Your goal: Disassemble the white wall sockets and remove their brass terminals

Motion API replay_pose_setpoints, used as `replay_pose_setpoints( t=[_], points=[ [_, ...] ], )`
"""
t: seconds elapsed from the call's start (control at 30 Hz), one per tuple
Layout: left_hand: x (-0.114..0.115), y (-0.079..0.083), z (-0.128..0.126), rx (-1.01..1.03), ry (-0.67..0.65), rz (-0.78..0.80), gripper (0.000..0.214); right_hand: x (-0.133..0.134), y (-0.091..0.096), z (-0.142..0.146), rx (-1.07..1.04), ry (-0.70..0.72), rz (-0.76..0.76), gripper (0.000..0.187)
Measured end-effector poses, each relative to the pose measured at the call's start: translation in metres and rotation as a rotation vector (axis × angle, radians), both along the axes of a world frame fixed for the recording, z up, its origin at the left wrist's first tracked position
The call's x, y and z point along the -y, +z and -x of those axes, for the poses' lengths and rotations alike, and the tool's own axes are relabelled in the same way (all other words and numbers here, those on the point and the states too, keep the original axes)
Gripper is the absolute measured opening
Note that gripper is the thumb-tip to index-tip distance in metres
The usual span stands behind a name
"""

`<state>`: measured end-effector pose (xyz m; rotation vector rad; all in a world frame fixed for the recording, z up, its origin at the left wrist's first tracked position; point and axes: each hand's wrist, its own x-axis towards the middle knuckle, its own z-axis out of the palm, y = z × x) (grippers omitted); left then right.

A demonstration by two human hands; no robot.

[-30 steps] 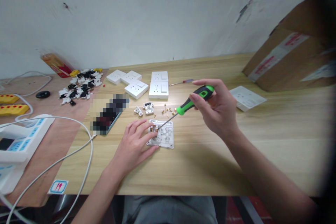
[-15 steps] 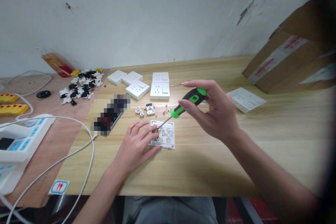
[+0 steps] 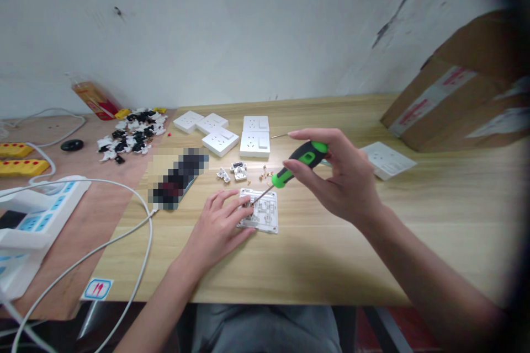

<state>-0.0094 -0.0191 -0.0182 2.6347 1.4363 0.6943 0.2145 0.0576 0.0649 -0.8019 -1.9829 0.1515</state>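
My right hand (image 3: 345, 176) grips a green and black screwdriver (image 3: 304, 159) by its handle, thumb and fingers around it. The shaft slants down to the left, its tip inside an opened white socket panel (image 3: 267, 212) lying back up on the table. My left hand (image 3: 219, 223) lies at the panel's left side, fingertips on its inner parts and thumb along the near edge, holding it. Those fingertips partly hide the spot where the tip goes. Beyond the panel are white plastic socket inserts (image 3: 239, 171) and small brass pieces (image 3: 265, 174).
Several white socket panels (image 3: 221, 142) stand at the back, another (image 3: 387, 160) at right beside a cardboard box (image 3: 447, 88). A thin metal rod (image 3: 279, 135) shows by my right index finger. Left are a blurred-out phone (image 3: 178, 179), cables (image 3: 149, 231), black and white plastic parts (image 3: 132, 135) and power strips (image 3: 45, 215).
The whole view has shifted slightly. Both hands keep their places on the panel and the screwdriver, and the tip stays in the panel's left part.
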Motion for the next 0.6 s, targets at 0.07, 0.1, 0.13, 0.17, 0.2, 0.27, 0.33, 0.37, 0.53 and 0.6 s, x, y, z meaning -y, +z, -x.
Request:
replay_pose_setpoints(
  t=[0.07,0.1,0.13,0.17,0.2,0.27,0.33,0.37,0.53,0.6],
  points=[
    [0.0,0.0,0.0,0.003,-0.001,0.0,0.026,0.0,0.002,0.002,0.012,0.0,-0.001,0.032],
    [0.0,0.0,0.0,0.004,0.0,-0.001,0.026,0.0,0.004,0.003,0.021,0.001,0.001,0.032],
    [0.0,0.0,0.0,0.006,0.0,-0.002,0.026,0.0,0.005,0.004,0.031,0.005,0.004,0.031],
    [0.0,0.0,0.0,0.007,0.0,-0.001,0.026,0.0,0.007,0.005,0.041,0.01,0.006,0.03],
    [0.0,0.0,0.0,0.008,-0.001,-0.002,0.026,0.0,0.009,0.005,0.051,0.018,0.007,0.03],
    [0.0,-0.001,0.001,0.012,-0.003,-0.001,0.026,0.0,0.012,0.007,0.065,0.036,0.005,0.03],
    [0.0,-0.001,0.001,0.016,-0.005,0.0,0.025,0.0,0.014,0.008,0.073,0.047,0.006,0.03],
    [0.0,-0.002,0.001,0.017,-0.006,0.0,0.025,0.0,0.015,0.008,0.075,0.049,0.011,0.03],
    [0.0,-0.003,0.001,0.028,-0.008,-0.008,0.025,-0.001,0.014,0.009,0.081,0.057,0.037,0.031],
    [0.0,-0.002,0.001,0.027,-0.007,-0.009,0.024,-0.001,0.014,0.01,0.077,0.055,0.04,0.031]
  ],
)
